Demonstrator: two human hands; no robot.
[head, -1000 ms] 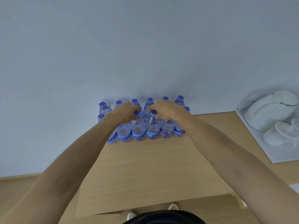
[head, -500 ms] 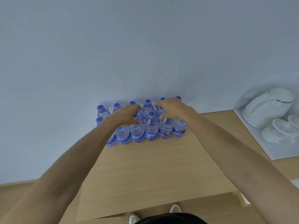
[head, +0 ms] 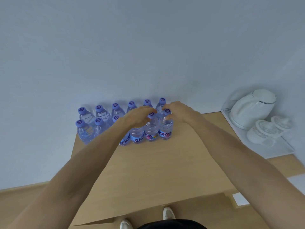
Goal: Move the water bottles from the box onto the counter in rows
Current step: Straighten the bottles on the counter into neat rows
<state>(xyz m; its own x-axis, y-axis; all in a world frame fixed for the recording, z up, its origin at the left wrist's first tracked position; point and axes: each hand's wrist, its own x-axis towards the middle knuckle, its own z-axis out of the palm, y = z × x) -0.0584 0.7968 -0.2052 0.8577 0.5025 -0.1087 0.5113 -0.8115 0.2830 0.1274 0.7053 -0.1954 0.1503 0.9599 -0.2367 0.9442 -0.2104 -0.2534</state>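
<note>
Several clear water bottles with purple caps stand upright in two rows on the wooden counter, tight against the wall. The back row has several bottles, and so does the front row. My left hand hovers over the front-row bottles right of the middle, its fingers stretched out and loose, and it hides their caps. My right hand is at the rightmost front bottle, with thumb and fingers curled round its neck just under the cap. No box is in view.
A white kettle and white lidded cups sit on a white tray at the right of the counter. The front half of the counter holds only my forearms. My shoes show below the front edge.
Both hands have let go of the middle front bottles and shifted right. The left hand has spread out, and the right hand has reached the rightmost front bottle.
</note>
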